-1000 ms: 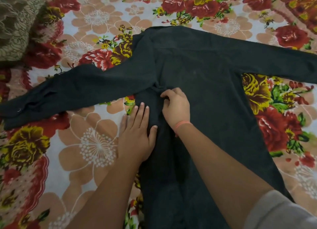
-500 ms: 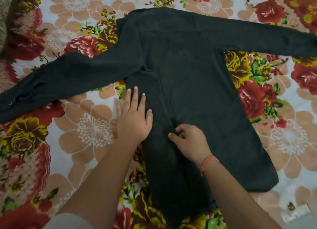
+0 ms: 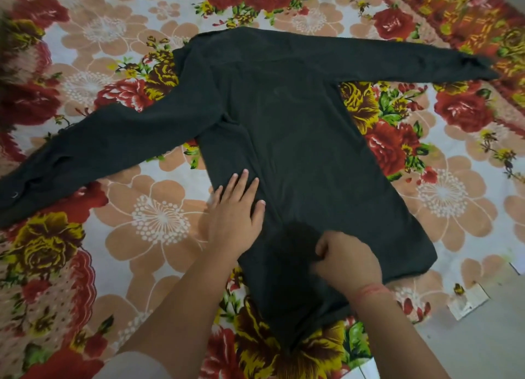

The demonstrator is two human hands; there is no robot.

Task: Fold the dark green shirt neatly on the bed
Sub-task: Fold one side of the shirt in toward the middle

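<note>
1. One garment: the dark green shirt [image 3: 298, 128] lies spread flat on the bed [image 3: 159, 216]. Its collar end points away from the person and its hem points toward them, with both sleeves out to the sides.
2. Far left of view: the left sleeve [image 3: 113, 142] runs diagonally down to the frame edge. The cuff [image 3: 17, 191] sits at that edge and a small round fastener shows on it. The sleeve lies flat on the sheet.
3. The bed's sheet is a floral print, with red, yellow and peach flowers on white.
4. Left hand [image 3: 235, 216]: palm down on the left side edge of the shirt body. The fingers [image 3: 241, 179] are straight, slightly spread and pointing away from the person. The outermost finger overhangs the edge onto the sheet. It presses flat and grips nothing.
5. Shirt body, centre: mostly smooth. One crease runs from the left armpit down toward the middle. The lower part nearest the person narrows and looks bunched.
6. Right hand [image 3: 346, 260]: on the lower middle of the shirt, near the hem. It is just right of the left hand and nearer the person, and the two hands don't touch. The fingers are curled with the thumb against them, pinching a small bit of shirt fabric. A red-orange thread band [image 3: 369, 289] is on the wrist.
7. Upper right: the right sleeve [image 3: 397, 60] stretches out nearly straight. Its end reaches the sheet's darker patterned border.
8. Lower right corner: the bed edge, with grey floor [image 3: 483, 344] beyond it.
</note>
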